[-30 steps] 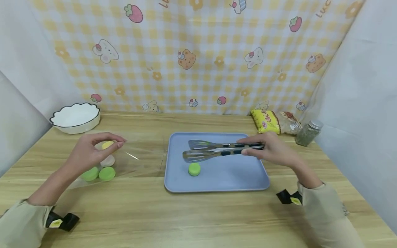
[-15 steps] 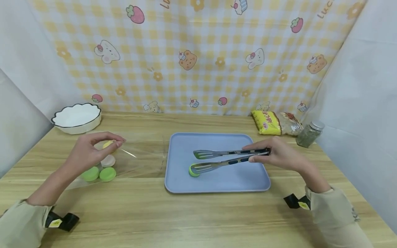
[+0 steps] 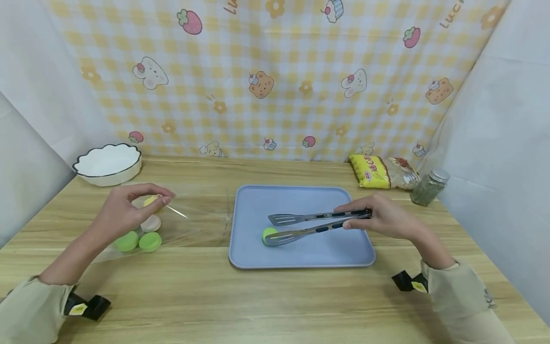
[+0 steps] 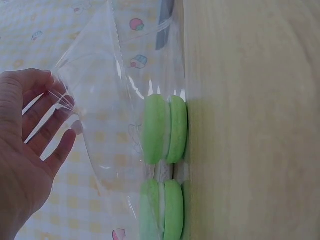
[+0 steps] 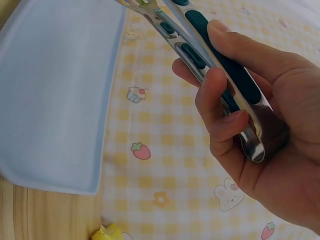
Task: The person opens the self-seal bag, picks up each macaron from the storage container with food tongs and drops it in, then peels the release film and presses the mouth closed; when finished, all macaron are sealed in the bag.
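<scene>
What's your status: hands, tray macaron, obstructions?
Left hand pinches clear bag. Right hand holds open tongs. Green macaron on tray, partly behind tongs. No obstruction seen.

Head view: from above, facing forward and down across tabletop [image 3: 240, 306]. Left wrist view: close, turned sideways, on left hand [image 4: 22, 155] and clear bag [image 4: 97, 100]. Right wrist view: close on right hand [image 5: 280, 175] and tongs [image 5: 223, 57]; shares blue tray [image 5: 55, 90] with head view.

Pale-blue tray [image 3: 335, 248]; green macarons [image 3: 150, 242]; silver tongs [image 3: 311, 217]; yellow-white checked curtain [image 3: 301, 48].
</scene>
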The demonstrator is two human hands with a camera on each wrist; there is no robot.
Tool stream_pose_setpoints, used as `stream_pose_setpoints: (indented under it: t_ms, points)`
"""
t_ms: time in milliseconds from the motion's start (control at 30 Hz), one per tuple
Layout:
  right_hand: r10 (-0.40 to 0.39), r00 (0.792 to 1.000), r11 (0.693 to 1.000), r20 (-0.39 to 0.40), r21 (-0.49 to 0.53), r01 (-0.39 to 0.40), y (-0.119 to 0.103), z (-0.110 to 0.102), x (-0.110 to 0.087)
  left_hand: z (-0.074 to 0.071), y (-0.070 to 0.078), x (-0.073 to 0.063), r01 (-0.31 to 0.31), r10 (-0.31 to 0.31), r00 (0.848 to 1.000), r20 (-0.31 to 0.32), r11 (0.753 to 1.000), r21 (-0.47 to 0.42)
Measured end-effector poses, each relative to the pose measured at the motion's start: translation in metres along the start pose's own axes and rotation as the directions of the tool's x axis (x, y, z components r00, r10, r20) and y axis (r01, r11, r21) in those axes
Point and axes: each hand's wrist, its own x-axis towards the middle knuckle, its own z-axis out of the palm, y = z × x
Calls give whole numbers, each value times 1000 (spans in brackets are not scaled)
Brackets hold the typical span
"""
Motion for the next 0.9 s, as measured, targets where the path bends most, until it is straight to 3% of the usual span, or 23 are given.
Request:
stream_pose_setpoints:
  t_ms: [233,400,700,900]
  points:
    - [-62,998,998,1,0,62,-1,1,1,0,0,0,-5,5,1000,8,1000,-13]
    - [-63,998,998,-18,4,63,-1,1,-1,1,1,1,-3,3,1000,9,1000,-16]
    - [-103,989,995,-107,-6,103,-5,-2,0,2,0,1,-26,26,1000,9,999,-21]
    - [-50,986,997,-161,-61,41,-8,-4,11,1,0,1,-42,42,999,3,999,-13]
